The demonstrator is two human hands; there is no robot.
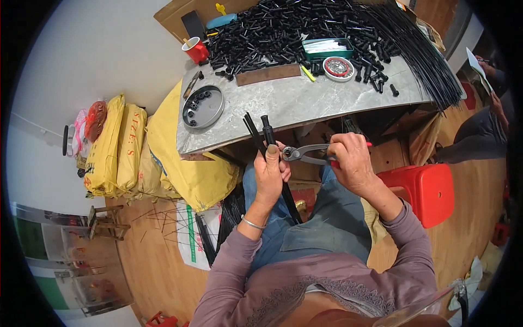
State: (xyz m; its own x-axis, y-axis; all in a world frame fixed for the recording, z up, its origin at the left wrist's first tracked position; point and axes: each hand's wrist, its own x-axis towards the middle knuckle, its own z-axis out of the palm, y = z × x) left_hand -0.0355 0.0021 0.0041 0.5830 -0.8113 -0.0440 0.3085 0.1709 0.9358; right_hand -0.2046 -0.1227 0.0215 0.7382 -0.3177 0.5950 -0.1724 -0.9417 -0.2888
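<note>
- Mauve sleeves (229,272) and blue-grey trousers of the seated person, nearest the lens; silver bangle (253,223) on the left wrist.
- Left hand (271,173): fist closed around a bundle of thin black rods (254,133) capped by a black tube, held upright just below the table edge.
- Right hand (353,161): fingers wrapped tight on the red handles of steel pincers (300,153), whose tip meets the rods beside the left thumb; whether the tip bites cannot be told.
- Grey marble-look table (305,101), beyond the hands.
- Round metal tray (203,107): a few small black rings inside.
- Green tin (327,48): pale flat strips.
- Round lidded tin (338,68): contents unclear.
- Red cup (196,50): a stick standing in it.
- Heap of black plastic tubes (278,32); sheaf of long black rods (425,60) at the right.
- Yellow sacks (122,144), left; red stool (424,191), right.
</note>
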